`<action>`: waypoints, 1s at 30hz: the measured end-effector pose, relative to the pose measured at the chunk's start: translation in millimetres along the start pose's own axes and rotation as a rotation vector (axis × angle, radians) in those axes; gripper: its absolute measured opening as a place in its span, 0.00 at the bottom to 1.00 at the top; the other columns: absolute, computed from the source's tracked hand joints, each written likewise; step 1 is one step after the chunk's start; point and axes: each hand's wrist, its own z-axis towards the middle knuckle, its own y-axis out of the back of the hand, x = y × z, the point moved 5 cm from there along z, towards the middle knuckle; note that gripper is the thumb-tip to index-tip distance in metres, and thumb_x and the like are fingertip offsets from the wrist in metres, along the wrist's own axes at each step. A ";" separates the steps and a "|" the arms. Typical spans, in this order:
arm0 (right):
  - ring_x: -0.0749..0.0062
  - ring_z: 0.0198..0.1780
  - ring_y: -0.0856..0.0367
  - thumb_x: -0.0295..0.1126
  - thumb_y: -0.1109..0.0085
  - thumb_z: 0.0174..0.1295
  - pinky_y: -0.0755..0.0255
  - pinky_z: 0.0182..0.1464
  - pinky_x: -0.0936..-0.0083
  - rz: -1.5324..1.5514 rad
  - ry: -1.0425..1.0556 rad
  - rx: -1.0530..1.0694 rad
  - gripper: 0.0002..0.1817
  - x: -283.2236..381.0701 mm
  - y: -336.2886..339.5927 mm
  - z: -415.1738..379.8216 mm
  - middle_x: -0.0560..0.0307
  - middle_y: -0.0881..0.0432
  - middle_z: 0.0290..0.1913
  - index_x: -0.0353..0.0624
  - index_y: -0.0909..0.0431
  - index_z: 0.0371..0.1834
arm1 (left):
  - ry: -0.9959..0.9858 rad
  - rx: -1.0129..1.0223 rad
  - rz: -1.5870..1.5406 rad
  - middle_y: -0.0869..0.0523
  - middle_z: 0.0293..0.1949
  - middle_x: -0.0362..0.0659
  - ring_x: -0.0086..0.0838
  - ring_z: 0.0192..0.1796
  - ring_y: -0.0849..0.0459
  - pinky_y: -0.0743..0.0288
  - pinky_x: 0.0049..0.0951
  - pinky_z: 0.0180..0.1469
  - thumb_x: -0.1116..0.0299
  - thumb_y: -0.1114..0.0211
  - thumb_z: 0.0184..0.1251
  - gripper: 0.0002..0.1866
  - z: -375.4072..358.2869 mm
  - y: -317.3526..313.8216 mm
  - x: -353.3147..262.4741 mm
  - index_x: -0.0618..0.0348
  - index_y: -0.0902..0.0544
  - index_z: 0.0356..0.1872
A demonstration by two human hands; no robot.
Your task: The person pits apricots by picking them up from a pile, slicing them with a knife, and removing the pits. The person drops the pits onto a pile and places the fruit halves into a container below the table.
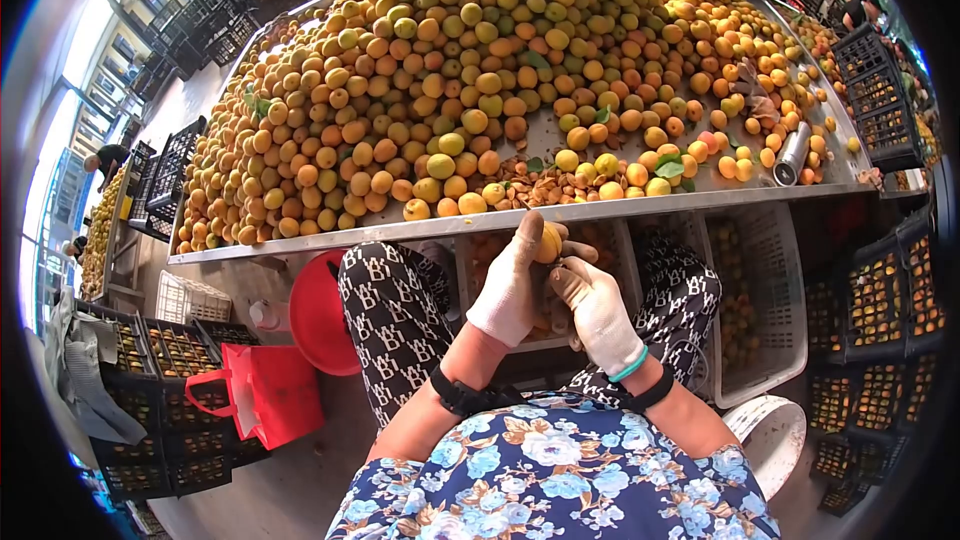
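In the head view, my left hand (508,285), in a whitish glove with soiled fingers, closes around a yellow-orange apricot (548,243) just below the metal table's front rim (520,217). My right hand (602,315), gloved too, is curled close beside the fruit, thumb towards it; whatever its fingers grip is hidden. A big heap of apricots (400,90) covers much of the table. Near the front rim lie split apricot pieces (545,187). Below my hands, a crate (632,285) with fruit in it stands between my knees, partly covered.
A light plastic crate (775,340) with fruit stands at my right, above a white bucket (785,440). To my left are a red basin (318,315) and a red bag (275,390). Black crates (880,310) of fruit are stacked on both sides. A metal cylinder (792,155) lies on the table.
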 end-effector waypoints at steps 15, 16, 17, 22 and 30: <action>0.88 0.18 0.30 0.48 0.47 0.77 0.39 0.15 0.88 0.027 0.012 -0.048 0.17 -9.4 3.4 3.0 0.69 0.22 0.25 0.44 0.23 0.43 | -0.132 -0.110 0.076 0.15 0.48 0.50 0.32 0.45 0.16 0.20 0.32 0.50 0.38 0.37 0.70 0.32 8.3 -1.0 0.9 0.57 0.25 0.59; 0.89 0.17 0.31 0.46 0.47 0.77 0.39 0.15 0.88 0.033 0.014 -0.041 0.17 -8.8 3.1 3.2 0.69 0.22 0.26 0.42 0.22 0.46 | -0.175 -0.102 0.126 0.15 0.47 0.49 0.32 0.45 0.16 0.20 0.32 0.50 0.38 0.36 0.70 0.32 8.3 -0.4 -1.9 0.57 0.25 0.58; 0.89 0.16 0.31 0.44 0.47 0.78 0.38 0.14 0.88 0.039 0.016 -0.035 0.16 -8.4 2.8 2.7 0.69 0.23 0.27 0.41 0.22 0.49 | -0.216 -0.094 0.178 0.16 0.46 0.48 0.31 0.45 0.16 0.20 0.31 0.50 0.39 0.36 0.70 0.31 7.4 1.3 -4.8 0.57 0.25 0.57; 0.89 0.16 0.31 0.43 0.47 0.78 0.37 0.14 0.88 0.019 0.007 -0.026 0.16 -10.8 -0.8 0.5 0.69 0.23 0.27 0.40 0.22 0.53 | -0.289 -0.132 0.206 0.16 0.38 0.46 0.31 0.40 0.15 0.18 0.31 0.46 0.41 0.35 0.70 0.29 9.8 12.0 -5.9 0.57 0.24 0.55; 0.88 0.17 0.30 0.49 0.48 0.77 0.39 0.15 0.88 -0.007 -0.008 -0.045 0.18 -11.7 5.8 2.5 0.68 0.23 0.25 0.44 0.24 0.43 | -0.051 -0.075 0.070 0.13 0.43 0.54 0.37 0.43 0.13 0.17 0.36 0.48 0.38 0.41 0.73 0.33 4.9 2.6 0.9 0.57 0.28 0.62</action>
